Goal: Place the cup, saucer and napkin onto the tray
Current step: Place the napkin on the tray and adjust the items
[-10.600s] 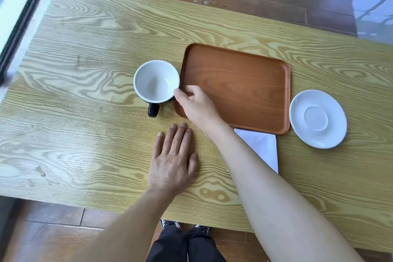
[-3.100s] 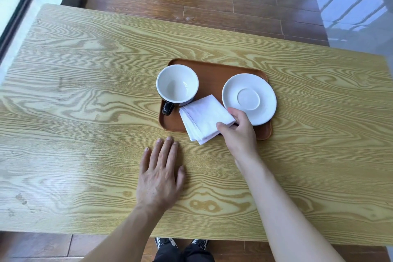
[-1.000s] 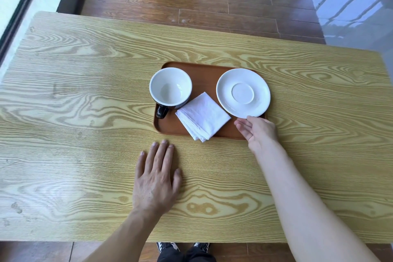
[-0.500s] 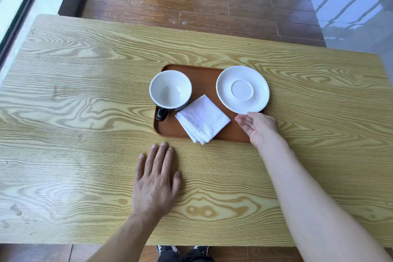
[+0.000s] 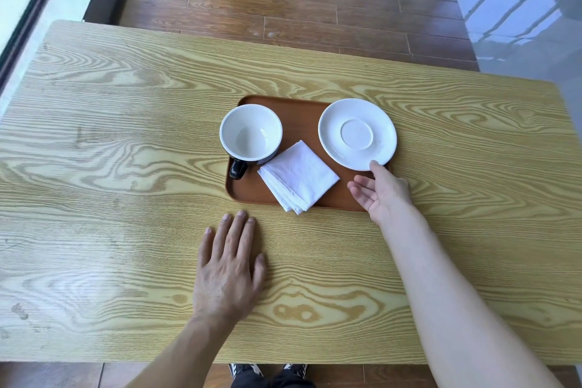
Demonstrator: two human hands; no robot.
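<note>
A brown wooden tray (image 5: 302, 118) lies in the middle of the table. On its left stands a cup (image 5: 251, 132), white inside and black outside, with its handle toward me. A folded white napkin (image 5: 298, 175) lies at the tray's front, one corner reaching over the near rim. The white saucer (image 5: 357, 134) rests on the tray's right side, overhanging the right rim. My right hand (image 5: 379, 190) is at the tray's front right corner, fingers apart, thumb tip touching the saucer's near edge. My left hand (image 5: 230, 264) lies flat on the table in front of the tray.
The light wood-grain table (image 5: 126, 167) spans the whole view. Beyond its far edge is brown plank floor (image 5: 283, 0). A window frame runs along the left. My shoes (image 5: 267, 370) show under the near edge.
Since one second ago my right hand has stayed at the tray's front right corner, with its thumb now at the saucer's edge. The saucer sits slightly further right. My left hand has not moved.
</note>
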